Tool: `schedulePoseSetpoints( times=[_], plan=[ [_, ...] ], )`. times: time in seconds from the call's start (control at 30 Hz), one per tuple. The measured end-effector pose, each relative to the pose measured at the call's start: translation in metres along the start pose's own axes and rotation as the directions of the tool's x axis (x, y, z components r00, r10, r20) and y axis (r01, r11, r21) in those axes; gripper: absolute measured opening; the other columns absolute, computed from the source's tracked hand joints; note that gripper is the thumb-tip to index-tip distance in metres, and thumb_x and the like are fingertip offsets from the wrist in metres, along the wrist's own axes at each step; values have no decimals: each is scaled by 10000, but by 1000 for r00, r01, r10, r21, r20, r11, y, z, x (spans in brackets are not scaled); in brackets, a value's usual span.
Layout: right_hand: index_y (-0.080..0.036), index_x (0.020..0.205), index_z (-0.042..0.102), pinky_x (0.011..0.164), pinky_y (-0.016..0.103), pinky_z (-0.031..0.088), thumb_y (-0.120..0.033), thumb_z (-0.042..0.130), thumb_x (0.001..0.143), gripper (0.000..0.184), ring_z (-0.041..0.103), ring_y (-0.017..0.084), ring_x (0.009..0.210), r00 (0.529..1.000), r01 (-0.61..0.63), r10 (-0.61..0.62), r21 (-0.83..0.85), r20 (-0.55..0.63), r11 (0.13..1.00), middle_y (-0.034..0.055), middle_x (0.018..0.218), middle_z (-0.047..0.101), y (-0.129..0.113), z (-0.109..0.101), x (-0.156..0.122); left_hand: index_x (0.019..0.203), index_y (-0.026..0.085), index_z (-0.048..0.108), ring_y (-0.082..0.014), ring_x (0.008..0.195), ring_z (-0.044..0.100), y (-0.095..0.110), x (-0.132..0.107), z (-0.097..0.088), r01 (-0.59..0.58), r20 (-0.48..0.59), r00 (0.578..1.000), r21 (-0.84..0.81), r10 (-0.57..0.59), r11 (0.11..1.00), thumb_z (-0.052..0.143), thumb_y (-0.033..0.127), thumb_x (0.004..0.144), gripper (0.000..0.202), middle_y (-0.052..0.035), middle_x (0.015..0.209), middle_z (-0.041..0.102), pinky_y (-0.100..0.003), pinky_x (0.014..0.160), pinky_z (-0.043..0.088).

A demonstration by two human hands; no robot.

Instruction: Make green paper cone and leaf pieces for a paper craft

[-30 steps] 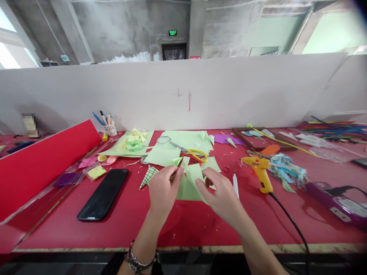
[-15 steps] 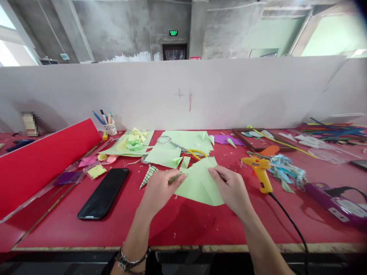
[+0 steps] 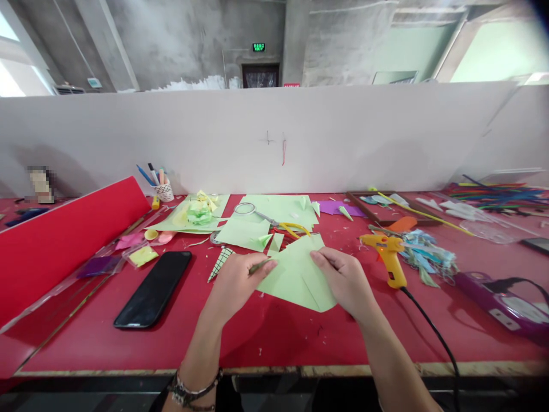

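A light green paper sheet lies flat on the red table between my hands. My left hand is closed, its thumb and fingers pinching a thin green stick or pencil at the sheet's left edge. My right hand rests on the sheet's right side with the fingers curled over its edge, gripping it. A small cone with a black grid pattern lies just left of my left hand.
Scissors with yellow handles lie on more green paper behind the sheet. A yellow glue gun with a black cord sits to the right, a black phone to the left. A red board, pen cup, purple device.
The green sheet has been unfolded and spread flat toward the right. My right hand moved from its middle to its right side. My left hand stayed at the left edge.
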State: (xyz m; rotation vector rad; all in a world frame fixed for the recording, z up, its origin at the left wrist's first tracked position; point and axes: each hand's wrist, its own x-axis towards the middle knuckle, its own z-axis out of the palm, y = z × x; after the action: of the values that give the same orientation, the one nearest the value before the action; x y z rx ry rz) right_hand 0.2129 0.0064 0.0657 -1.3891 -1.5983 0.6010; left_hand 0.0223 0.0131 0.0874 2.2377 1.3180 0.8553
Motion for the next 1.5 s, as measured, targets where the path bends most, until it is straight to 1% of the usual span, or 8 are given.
schedulePoseSetpoints(
  times=[0.13,0.27,0.47,0.6,0.7,0.87,1.17,1.5],
  plan=[
    [-183,559,379,414,209,223,-406,430,799,332,276,83,466,988,-23,25,13,-156,1000,-47,510,284,10,-12,2,535,166,372,-87,497,252,-7,-3,-9,32,-48,998,11,-32,999,381,413,825,381,41,517,266,-225,456,179],
    [-192,557,353,408,213,215,-428,437,792,343,261,82,456,916,-83,106,74,-386,994,-52,518,265,22,-31,5,518,173,312,-76,469,242,-16,-8,-26,99,-182,979,4,-96,995,435,412,796,386,50,502,233,-208,438,190],
    [-192,582,405,433,220,245,-425,407,795,316,333,100,467,972,-112,103,-31,-213,993,-47,505,321,35,-23,11,562,175,386,-71,423,321,-21,-9,-28,124,-246,959,-81,-140,989,412,397,816,338,59,469,282,-185,419,243],
    [-191,883,508,583,278,370,-373,501,749,225,494,169,661,939,-141,37,-285,-342,948,12,705,532,35,-14,12,666,179,455,-80,409,403,-20,-6,-19,149,-232,953,-197,-194,969,371,407,834,295,63,474,317,-176,430,319],
    [-192,1036,471,615,291,429,-328,472,783,287,515,158,693,940,39,-113,-228,-321,973,57,872,542,17,-11,6,842,180,505,-90,415,408,-15,-4,-12,145,-157,972,-189,-175,971,349,409,846,277,60,491,393,-185,437,331],
    [-266,1186,423,657,290,478,-254,442,814,372,536,140,746,924,365,-380,-200,-43,910,72,1084,477,-17,-1,-7,1116,182,476,-142,673,533,-4,-3,-5,81,-30,996,-127,-86,989,311,411,863,379,-2,726,577,-219,623,416],
    [-255,1280,315,689,313,516,-276,375,855,429,559,160,819,927,365,-373,-311,38,877,93,1173,422,-12,13,-8,1221,220,457,-190,1030,505,0,-3,3,51,40,998,-294,-41,954,309,417,865,433,-40,1158,559,-285,902,374],
    [-211,1303,277,551,286,513,-222,349,853,456,559,209,921,919,366,-391,-486,54,794,102,1321,365,-12,19,-9,1214,208,463,-190,1023,504,-2,-3,7,257,56,965,-425,-258,868,289,512,841,513,-41,925,627,-272,857,403]
  ],
)
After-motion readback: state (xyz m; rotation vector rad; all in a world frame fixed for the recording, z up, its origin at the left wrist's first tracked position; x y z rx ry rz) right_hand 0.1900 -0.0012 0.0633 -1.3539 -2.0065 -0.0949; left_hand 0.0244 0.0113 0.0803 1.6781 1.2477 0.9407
